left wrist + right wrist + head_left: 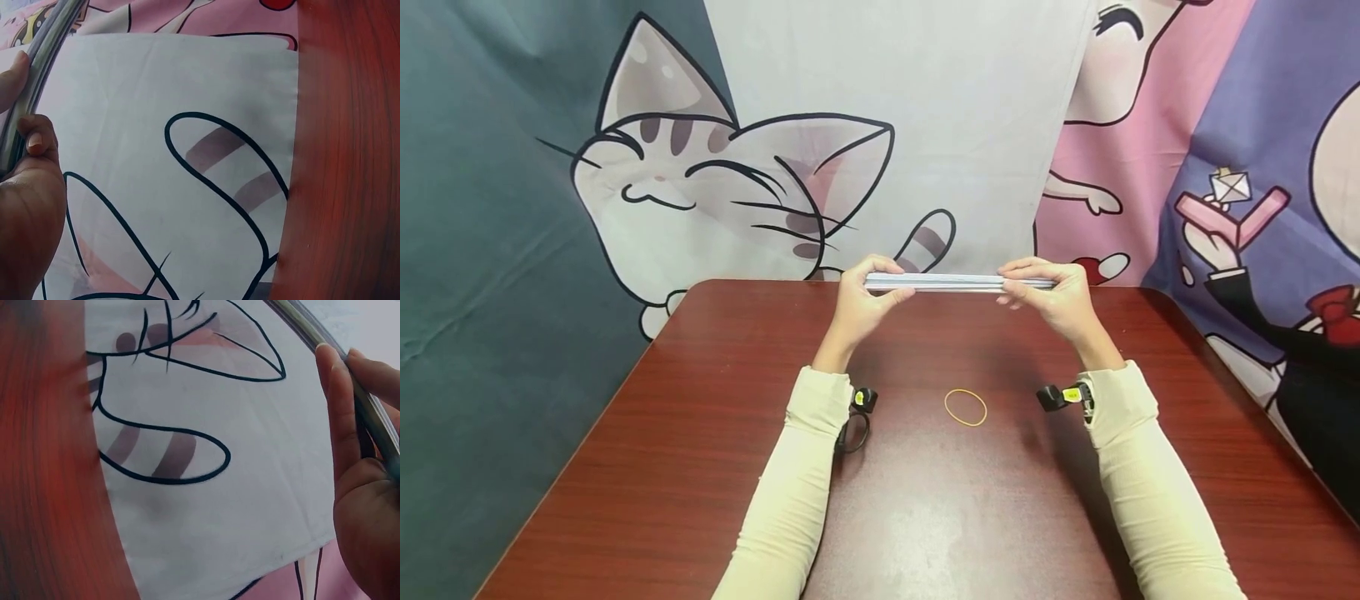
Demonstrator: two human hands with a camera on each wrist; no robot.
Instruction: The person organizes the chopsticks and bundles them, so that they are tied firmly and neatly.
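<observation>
A thin stack of white sheets (955, 282) is held up level above the far edge of the table and seen edge-on, so its broad faces are hidden. My left hand (867, 302) grips its left end, fingers above and thumb below. On the right end, my right hand (1056, 296) pinches it the same way. Layered edges of the stack (39, 69) show between the fingers in the left wrist view. In the right wrist view the stack (312, 325) slants past the right hand (369, 506). A yellow rubber band (966, 407) lies on the table between the forearms.
The reddish-brown wooden table (700, 417) spreads under both arms. Behind it hangs a cloth backdrop (962, 125) with cartoon cats. Small black wrist cameras sit at the left cuff (864, 400) and the right cuff (1052, 397); a black cable loop (855, 435) hangs by the left one.
</observation>
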